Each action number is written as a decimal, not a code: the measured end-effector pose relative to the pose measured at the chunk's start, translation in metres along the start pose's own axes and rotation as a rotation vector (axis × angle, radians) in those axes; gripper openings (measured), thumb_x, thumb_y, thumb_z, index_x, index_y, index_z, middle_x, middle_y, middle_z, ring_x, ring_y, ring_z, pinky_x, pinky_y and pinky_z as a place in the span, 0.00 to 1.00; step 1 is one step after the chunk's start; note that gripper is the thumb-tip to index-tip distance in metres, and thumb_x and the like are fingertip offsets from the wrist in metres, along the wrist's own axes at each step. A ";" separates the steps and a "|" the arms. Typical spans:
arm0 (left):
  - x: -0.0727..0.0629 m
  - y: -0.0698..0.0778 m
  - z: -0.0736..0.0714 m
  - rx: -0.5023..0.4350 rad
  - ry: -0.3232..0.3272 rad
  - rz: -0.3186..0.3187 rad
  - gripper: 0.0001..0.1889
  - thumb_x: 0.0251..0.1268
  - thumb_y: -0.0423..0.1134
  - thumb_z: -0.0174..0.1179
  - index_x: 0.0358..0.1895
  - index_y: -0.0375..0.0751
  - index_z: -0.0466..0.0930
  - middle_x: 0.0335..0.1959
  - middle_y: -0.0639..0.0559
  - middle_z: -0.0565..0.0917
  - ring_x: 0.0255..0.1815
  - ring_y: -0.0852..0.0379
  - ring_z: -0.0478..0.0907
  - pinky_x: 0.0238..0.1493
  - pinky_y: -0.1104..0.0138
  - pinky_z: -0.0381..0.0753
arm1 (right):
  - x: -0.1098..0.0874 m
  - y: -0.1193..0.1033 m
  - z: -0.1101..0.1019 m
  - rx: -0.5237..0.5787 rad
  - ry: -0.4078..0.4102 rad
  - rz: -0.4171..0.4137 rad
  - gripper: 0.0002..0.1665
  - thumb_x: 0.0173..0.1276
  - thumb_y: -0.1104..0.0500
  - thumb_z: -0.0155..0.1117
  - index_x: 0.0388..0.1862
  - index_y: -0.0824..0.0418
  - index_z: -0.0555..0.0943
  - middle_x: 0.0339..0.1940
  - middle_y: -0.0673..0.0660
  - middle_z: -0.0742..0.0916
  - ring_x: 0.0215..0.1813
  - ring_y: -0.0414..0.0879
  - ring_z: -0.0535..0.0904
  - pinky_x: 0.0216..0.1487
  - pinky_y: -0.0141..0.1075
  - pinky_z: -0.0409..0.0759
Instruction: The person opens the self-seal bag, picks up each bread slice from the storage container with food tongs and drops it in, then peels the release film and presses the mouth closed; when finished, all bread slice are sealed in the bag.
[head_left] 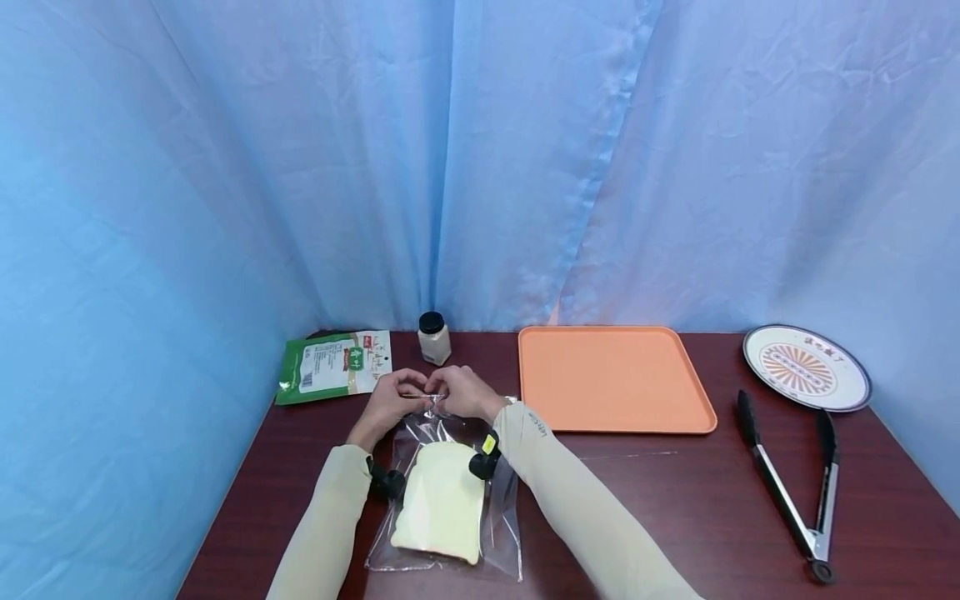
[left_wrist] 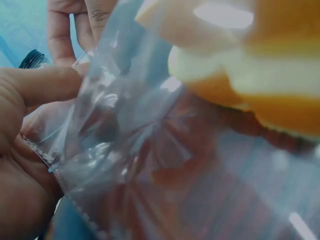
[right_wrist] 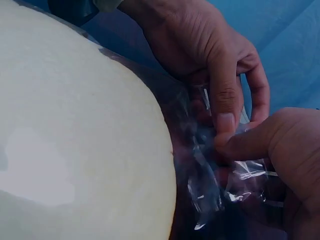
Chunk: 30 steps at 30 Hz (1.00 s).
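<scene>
A pale slice of bread [head_left: 440, 498] lies flat inside a clear plastic bag [head_left: 504, 533] on the table. At the bag's far end, my left hand [head_left: 392, 404] pinches the gathered film between thumb and fingers. Close beside it, my right hand [head_left: 467, 392] pinches the same bunched end. In the right wrist view the two thumbs nearly meet over the crumpled plastic [right_wrist: 202, 192]. Seen from the left wrist, the film [left_wrist: 145, 150] fans out in creases from my left fingers toward the bread [left_wrist: 280, 95]. Some fingertips are hidden behind the film and hands.
A green and white packet [head_left: 330, 367] lies at the back left, with a black-lidded jar [head_left: 434, 340] near it. Right of the hands is an orange tray [head_left: 615, 379]. Farther right are a patterned plate [head_left: 806, 368] and spread tongs [head_left: 817, 533]. Blue curtains [head_left: 510, 167] enclose the table.
</scene>
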<state>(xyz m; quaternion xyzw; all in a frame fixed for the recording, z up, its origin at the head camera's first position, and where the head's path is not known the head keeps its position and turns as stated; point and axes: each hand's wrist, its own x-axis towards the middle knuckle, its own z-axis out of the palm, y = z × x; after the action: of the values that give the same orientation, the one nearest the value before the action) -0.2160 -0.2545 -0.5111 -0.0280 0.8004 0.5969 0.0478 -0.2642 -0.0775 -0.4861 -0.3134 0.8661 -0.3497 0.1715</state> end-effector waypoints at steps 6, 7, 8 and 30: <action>-0.001 0.002 0.002 -0.014 -0.014 0.001 0.19 0.61 0.26 0.66 0.55 0.31 0.77 0.34 0.39 0.89 0.32 0.63 0.84 0.35 0.69 0.83 | -0.003 0.008 -0.004 0.002 -0.007 0.013 0.16 0.63 0.65 0.71 0.51 0.60 0.84 0.38 0.54 0.90 0.38 0.41 0.85 0.38 0.31 0.83; -0.001 0.001 0.002 -0.018 -0.027 0.002 0.20 0.61 0.27 0.66 0.56 0.30 0.76 0.36 0.38 0.89 0.33 0.63 0.84 0.36 0.69 0.83 | -0.003 0.011 -0.006 0.001 -0.009 0.015 0.17 0.64 0.63 0.71 0.52 0.60 0.83 0.39 0.55 0.90 0.39 0.42 0.86 0.39 0.32 0.84; -0.001 0.000 0.000 -0.025 -0.038 0.004 0.21 0.61 0.28 0.66 0.58 0.30 0.75 0.38 0.37 0.89 0.34 0.63 0.85 0.37 0.69 0.83 | -0.004 0.014 -0.009 -0.007 -0.008 0.019 0.18 0.64 0.61 0.71 0.54 0.60 0.83 0.40 0.55 0.91 0.40 0.43 0.86 0.41 0.33 0.84; -0.025 0.004 -0.041 0.133 0.105 0.027 0.23 0.67 0.35 0.64 0.64 0.35 0.74 0.63 0.35 0.79 0.60 0.41 0.78 0.62 0.55 0.78 | -0.090 0.073 -0.092 -0.032 0.198 -0.040 0.19 0.71 0.56 0.65 0.57 0.63 0.82 0.51 0.61 0.88 0.52 0.51 0.84 0.53 0.47 0.83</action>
<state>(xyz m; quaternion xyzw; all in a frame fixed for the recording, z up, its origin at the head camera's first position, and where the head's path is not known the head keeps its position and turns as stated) -0.1931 -0.2930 -0.4929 -0.0449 0.8401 0.5406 -0.0005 -0.2758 0.0690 -0.4673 -0.2972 0.8778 -0.3685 0.0731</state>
